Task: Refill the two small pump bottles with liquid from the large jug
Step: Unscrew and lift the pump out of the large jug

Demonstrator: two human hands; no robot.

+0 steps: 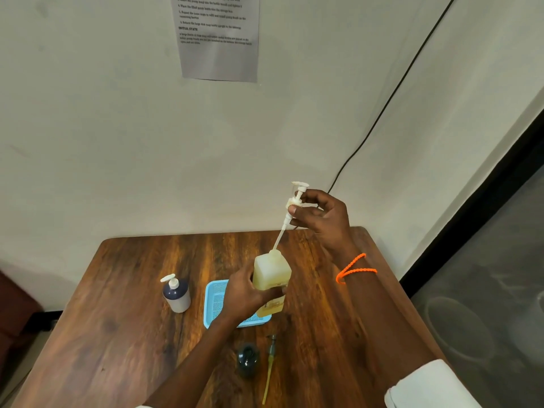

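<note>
— Where's the bottle?
— My left hand (244, 298) clamps the yellow bottle (272, 273) above the blue basket (213, 301), hiding its label. My right hand (321, 219) pinches the white pump (295, 201), its tube entering the neck.
— And around it?
— Wooden table (132, 334); a dark bottle (248, 360), blurred; wall notice (219, 36), illegible.

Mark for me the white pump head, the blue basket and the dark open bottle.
white pump head (298, 198), head view, on its collar.
blue basket (212, 301), head view, on its left wall.
dark open bottle (248, 360), head view, on its body.
</note>
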